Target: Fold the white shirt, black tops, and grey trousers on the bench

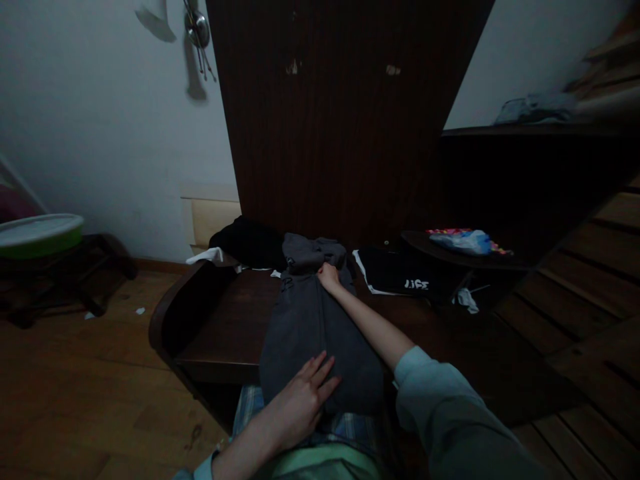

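Observation:
A dark grey garment (320,333) with small dark lettering lies lengthwise on the dark wooden surface, its near end hanging toward my lap. A crease runs down its middle, and its far end is bunched up. With fingers spread, my left hand (303,400) rests on the near part of the cloth. Farther up, my right hand (329,275) is closed, pinching the fabric just below the bunched end. My right fingertips are partly hidden by the hand itself.
Beside the grey garment lie a black cloth (247,243) on the left and a folded black garment with white lettering (395,273) on the right. A small shelf holds a plastic packet (463,241). The wooden bench (225,327) has a raised, curved left side. A green-rimmed tub (43,240) stands far left.

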Demonstrator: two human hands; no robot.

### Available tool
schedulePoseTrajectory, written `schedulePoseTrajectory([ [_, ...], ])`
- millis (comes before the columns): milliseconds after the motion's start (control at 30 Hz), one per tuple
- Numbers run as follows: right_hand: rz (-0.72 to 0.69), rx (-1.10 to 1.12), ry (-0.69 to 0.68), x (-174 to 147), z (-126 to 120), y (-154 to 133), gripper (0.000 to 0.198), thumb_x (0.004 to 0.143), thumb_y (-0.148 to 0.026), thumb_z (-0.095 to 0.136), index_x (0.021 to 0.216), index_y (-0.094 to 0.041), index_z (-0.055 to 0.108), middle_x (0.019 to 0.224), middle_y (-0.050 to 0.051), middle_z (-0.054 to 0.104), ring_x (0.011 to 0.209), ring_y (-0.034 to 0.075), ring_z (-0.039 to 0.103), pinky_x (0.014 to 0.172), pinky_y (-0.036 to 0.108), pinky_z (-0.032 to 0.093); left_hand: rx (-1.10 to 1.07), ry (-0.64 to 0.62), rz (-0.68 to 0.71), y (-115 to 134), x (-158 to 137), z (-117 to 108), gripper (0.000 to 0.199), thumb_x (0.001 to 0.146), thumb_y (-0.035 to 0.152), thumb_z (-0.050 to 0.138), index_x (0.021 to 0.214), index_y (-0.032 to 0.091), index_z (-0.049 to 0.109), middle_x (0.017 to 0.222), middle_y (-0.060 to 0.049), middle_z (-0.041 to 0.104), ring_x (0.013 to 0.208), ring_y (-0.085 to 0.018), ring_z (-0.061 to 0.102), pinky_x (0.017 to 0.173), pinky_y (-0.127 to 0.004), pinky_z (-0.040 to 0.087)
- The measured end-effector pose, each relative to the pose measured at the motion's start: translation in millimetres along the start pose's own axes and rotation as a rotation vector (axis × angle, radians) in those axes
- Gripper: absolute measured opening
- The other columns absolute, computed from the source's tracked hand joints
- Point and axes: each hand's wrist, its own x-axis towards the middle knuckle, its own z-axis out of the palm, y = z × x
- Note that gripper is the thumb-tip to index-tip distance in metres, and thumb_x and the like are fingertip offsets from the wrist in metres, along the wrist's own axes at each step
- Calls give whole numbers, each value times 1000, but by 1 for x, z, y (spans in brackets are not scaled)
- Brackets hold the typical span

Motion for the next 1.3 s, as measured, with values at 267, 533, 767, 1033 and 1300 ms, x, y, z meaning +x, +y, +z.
schedulePoseTrajectory([
  [267,-35,193,31,-13,0,9,23,86,-16,37,95,-13,58,84,9,68,71,14,65,66,23,48,-7,25,24,-2,-3,1,61,74,13,48,132,19,30,144,-9,17,132,-25,7,105,-45,21],
  [533,-496,67,13,-71,16,31,34,84,-23,42,115,-11,51,121,14,52,117,19,43,98,35,34,-34,133,-5,-10,20,-37,39,87,42,35,116,19,49,113,-8,57,105,-19,52,90,-32,40],
  [767,-537,-71,-88,-106,10,39,56,86,-44,33,133,-13,30,137,14,33,129,23,24,103,43,22,238,241,-235,-54,30,-32,53,82,50,38,121,14,43,128,-16,42,120,-29,34,94,-46,31],
  [1033,-551,-98,-153,-152,-3,47,66,83,-52,33,136,-14,21,141,12,26,131,21,17,105,43,16,238,242,-161,-40,2,-29,38,85,43,39,113,20,51,111,-8,52,99,-22,46,85,-35,40],
  [1300,-578,-131,-145,-186,-7,51,68,82,-55,34,136,-15,23,141,11,27,130,24,20,105,46,16,182,329,-153,-41,30,-35,27,89,26,31,99,17,55,94,-6,56,91,-17,50,84,-31,41],
])
